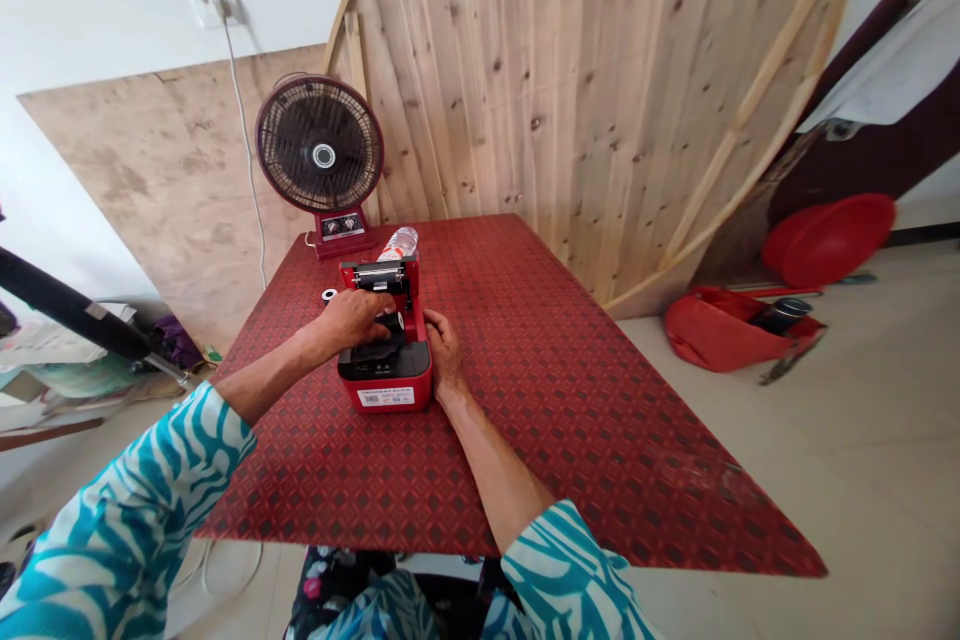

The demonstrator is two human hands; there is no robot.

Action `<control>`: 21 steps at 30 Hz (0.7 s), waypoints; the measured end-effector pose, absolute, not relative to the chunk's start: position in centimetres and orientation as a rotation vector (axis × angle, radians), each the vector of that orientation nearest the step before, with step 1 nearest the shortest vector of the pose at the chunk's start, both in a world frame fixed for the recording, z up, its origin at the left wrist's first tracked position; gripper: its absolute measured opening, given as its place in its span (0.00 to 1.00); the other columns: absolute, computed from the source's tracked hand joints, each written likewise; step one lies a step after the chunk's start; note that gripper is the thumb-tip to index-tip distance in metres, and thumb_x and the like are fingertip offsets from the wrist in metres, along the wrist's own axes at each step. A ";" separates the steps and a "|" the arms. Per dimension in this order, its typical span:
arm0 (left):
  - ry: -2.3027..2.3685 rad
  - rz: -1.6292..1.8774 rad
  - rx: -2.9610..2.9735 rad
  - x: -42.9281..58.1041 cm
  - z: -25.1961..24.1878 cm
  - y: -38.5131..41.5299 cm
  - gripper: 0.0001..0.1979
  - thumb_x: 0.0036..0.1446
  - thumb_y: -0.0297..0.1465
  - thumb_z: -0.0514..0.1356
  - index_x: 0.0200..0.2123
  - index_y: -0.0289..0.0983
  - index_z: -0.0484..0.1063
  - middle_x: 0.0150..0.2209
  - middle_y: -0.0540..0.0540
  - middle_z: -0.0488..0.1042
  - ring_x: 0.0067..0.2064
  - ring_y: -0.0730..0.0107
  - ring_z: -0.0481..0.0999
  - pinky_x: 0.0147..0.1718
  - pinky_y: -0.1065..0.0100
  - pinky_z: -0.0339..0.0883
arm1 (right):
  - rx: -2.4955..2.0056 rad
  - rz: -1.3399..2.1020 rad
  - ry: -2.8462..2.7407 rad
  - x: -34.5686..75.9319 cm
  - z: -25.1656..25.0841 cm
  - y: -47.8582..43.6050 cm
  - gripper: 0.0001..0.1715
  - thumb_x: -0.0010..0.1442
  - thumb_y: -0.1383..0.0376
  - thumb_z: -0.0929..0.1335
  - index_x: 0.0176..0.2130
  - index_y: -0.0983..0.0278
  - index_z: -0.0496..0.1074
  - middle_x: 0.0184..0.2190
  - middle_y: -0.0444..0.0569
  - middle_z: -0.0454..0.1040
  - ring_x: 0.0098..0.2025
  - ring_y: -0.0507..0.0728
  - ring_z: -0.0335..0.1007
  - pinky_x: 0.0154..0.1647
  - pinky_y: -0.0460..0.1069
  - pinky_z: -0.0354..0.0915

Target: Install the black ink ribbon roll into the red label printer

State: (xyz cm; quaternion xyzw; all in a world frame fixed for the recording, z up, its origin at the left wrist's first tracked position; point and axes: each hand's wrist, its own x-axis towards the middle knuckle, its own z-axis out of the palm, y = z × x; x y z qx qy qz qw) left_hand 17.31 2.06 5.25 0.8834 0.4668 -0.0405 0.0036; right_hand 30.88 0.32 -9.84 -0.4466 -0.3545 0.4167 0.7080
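Observation:
A red and black label printer (386, 365) stands on the table with its lid raised, its labelled end towards me. My left hand (352, 322) reaches over it from the left, fingers bent down into the open compartment. They close around a small black roll (393, 322) with a pale core showing at its right end; the fingertips are partly hidden. Along the printer's right side, my right hand (445, 352) is cupped against the casing and holds it. Behind the raised lid lies a clear plastic bottle (401, 243). A small black roll with a white core (329, 296) sits left of the printer.
The table (570, 400) has a red patterned cover. A dark red fan (321, 155) stands at its back left corner, with a cable at a wall socket (217, 7). Wooden boards (555, 90) lean behind. On the floor at right lies a red bag (712, 330).

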 end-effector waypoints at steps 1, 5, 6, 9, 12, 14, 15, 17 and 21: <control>1.482 -0.182 2.794 17.4 5.3 2.1 0.18 0.52 0.33 0.64 0.48 0.41 0.73 0.47 0.43 0.78 0.48 0.56 0.77 0.43 0.65 0.68 | -0.993 0.922 -0.784 30.9 -9.9 0.4 0.19 0.51 0.57 0.65 0.42 0.60 0.75 0.43 0.47 0.77 0.48 0.59 0.70 0.54 0.55 0.62; 1.460 -0.358 2.824 18.0 4.4 2.8 0.17 0.52 0.34 0.63 0.47 0.42 0.74 0.45 0.43 0.79 0.48 0.54 0.77 0.42 0.64 0.68 | -0.997 0.895 -0.785 30.8 -10.2 0.6 0.18 0.51 0.58 0.65 0.41 0.60 0.75 0.43 0.46 0.77 0.49 0.58 0.69 0.55 0.55 0.62; 1.430 -0.382 2.817 18.2 4.1 3.1 0.16 0.52 0.33 0.63 0.46 0.42 0.75 0.44 0.43 0.79 0.48 0.54 0.77 0.41 0.64 0.68 | -0.998 0.887 -0.789 30.9 -10.2 0.7 0.18 0.51 0.58 0.65 0.41 0.60 0.75 0.43 0.46 0.77 0.49 0.58 0.70 0.55 0.55 0.62; 1.326 -0.394 2.807 18.5 3.2 4.2 0.14 0.52 0.30 0.63 0.43 0.41 0.76 0.43 0.43 0.80 0.48 0.54 0.77 0.42 0.64 0.68 | -0.998 0.881 -0.795 30.9 -10.4 0.8 0.18 0.51 0.58 0.65 0.41 0.60 0.75 0.43 0.47 0.77 0.48 0.59 0.70 0.56 0.56 0.61; 1.213 -0.357 2.796 18.0 3.4 4.6 0.13 0.53 0.28 0.62 0.43 0.43 0.77 0.44 0.47 0.80 0.49 0.59 0.77 0.44 0.67 0.68 | -0.990 0.897 -0.788 30.9 -10.3 0.8 0.18 0.51 0.58 0.65 0.41 0.60 0.75 0.43 0.46 0.77 0.48 0.59 0.70 0.55 0.56 0.61; 1.135 -0.160 2.734 16.9 4.0 4.0 0.12 0.57 0.30 0.59 0.43 0.43 0.77 0.45 0.49 0.80 0.47 0.63 0.78 0.43 0.69 0.68 | -0.982 0.923 -0.783 30.9 -10.2 0.6 0.18 0.51 0.57 0.65 0.41 0.59 0.75 0.43 0.46 0.78 0.47 0.58 0.70 0.55 0.56 0.62; 1.118 -0.002 2.681 16.2 4.3 3.4 0.12 0.59 0.33 0.57 0.44 0.42 0.77 0.45 0.49 0.80 0.45 0.65 0.78 0.43 0.70 0.68 | -0.979 0.937 -0.781 30.9 -10.1 0.6 0.18 0.51 0.57 0.65 0.41 0.59 0.75 0.42 0.46 0.78 0.47 0.58 0.70 0.54 0.56 0.62; 1.134 0.345 2.552 14.4 4.7 1.7 0.15 0.62 0.37 0.53 0.44 0.40 0.76 0.43 0.48 0.80 0.42 0.66 0.79 0.42 0.69 0.69 | -0.974 0.947 -0.782 30.9 -9.9 0.4 0.18 0.51 0.57 0.66 0.41 0.59 0.75 0.42 0.46 0.78 0.47 0.58 0.70 0.54 0.55 0.62; 1.048 0.565 2.501 11.6 4.2 -2.0 0.18 0.59 0.43 0.57 0.46 0.38 0.75 0.43 0.45 0.80 0.43 0.64 0.78 0.43 0.66 0.70 | -0.974 0.921 -0.780 30.9 -10.0 0.4 0.18 0.51 0.58 0.65 0.41 0.60 0.75 0.42 0.46 0.77 0.47 0.58 0.70 0.53 0.55 0.62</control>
